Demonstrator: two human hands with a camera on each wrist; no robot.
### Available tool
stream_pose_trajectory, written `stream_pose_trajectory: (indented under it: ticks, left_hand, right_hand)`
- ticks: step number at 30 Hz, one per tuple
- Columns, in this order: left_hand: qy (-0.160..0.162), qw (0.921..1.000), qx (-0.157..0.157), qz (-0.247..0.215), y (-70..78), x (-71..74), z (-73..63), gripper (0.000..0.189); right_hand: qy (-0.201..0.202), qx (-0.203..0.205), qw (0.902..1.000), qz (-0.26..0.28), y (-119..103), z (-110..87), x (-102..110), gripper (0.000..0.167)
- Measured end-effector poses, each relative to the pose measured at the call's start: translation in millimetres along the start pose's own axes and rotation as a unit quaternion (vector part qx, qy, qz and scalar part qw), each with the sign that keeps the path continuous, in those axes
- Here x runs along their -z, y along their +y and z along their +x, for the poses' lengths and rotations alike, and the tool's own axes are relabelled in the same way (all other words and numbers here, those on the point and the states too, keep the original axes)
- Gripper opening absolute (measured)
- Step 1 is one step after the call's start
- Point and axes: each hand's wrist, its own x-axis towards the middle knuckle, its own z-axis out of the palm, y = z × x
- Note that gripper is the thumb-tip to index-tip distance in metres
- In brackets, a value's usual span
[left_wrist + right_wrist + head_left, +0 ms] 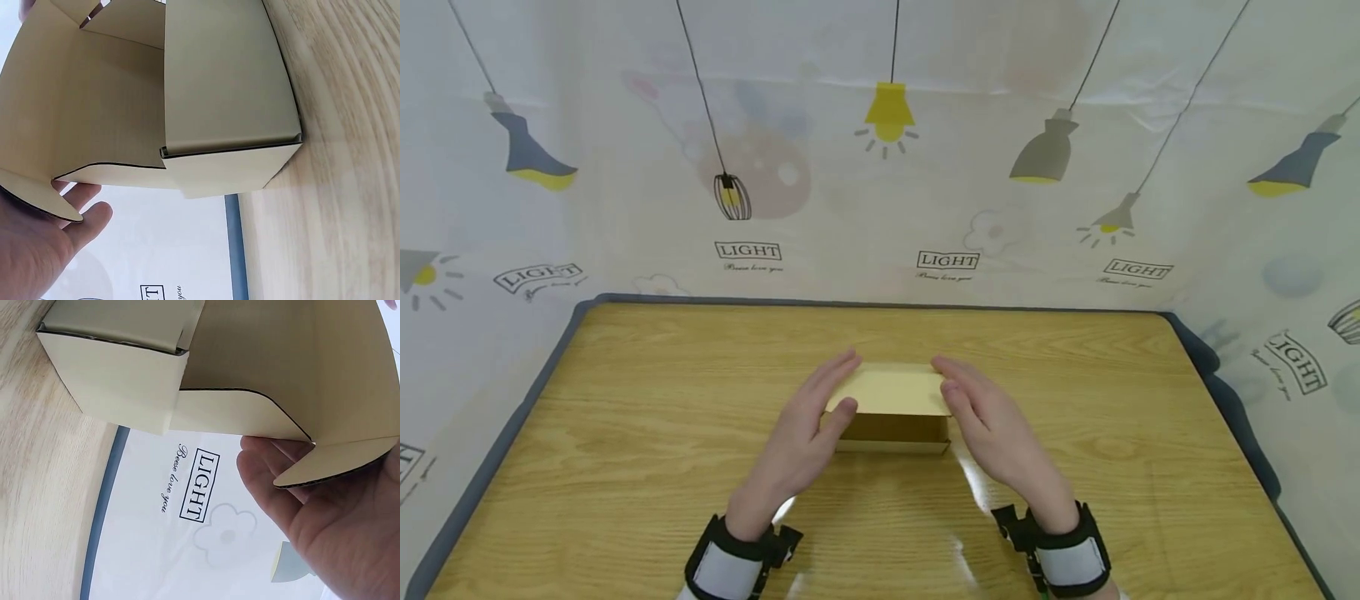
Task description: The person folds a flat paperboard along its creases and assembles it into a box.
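A small pale yellow cardboard box (891, 447) sits on the table with its hinged lid (895, 389) raised, its front gap showing a dark inside. At the lid's left side lies my left hand (801, 429), fingers extended forward and thumb near the lid's front corner. My right hand (996, 425) mirrors it on the right side, thumb by the front corner. Each wrist view shows a rounded side flap of the lid, the left flap (40, 199) and the right flap (337, 464), lying across the fingers. The part of the box in view looks empty.
The wood-grain table (647, 433) has a grey-blue edge (880, 302). Behind and beside it hangs a white cloth (850, 225) printed with lamps and lettering. Black and white straps (730, 567) circle both wrists.
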Motion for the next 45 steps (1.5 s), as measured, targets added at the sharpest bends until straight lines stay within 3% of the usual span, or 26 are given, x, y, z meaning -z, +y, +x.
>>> stream_pose_trajectory:
  ticks: [10,20,29,45]
  left_hand:
    - [-0.026,0.9993,0.02,0.017,2.1,1.0,-0.8,0.043]
    - [-0.066,0.9967,0.035,0.031,-1.0,3.0,-3.6,0.043]
    - [-0.1,0.9925,0.053,0.048,-4.3,0.5,-3.2,0.044]
    - [-0.165,0.9815,0.056,0.08,-10.7,-2.7,-2.2,0.05]
  right_hand:
    - [-0.026,-0.006,0.9995,-0.017,-0.3,-1.6,-0.8,0.05]
    - [-0.063,-0.019,0.9974,-0.029,-1.7,-5.9,1.5,0.052]
    - [-0.072,-0.014,0.9956,-0.058,1.8,-9.8,-1.5,0.054]
    - [-0.107,-0.003,0.9878,-0.113,9.2,-9.2,-7.1,0.061]
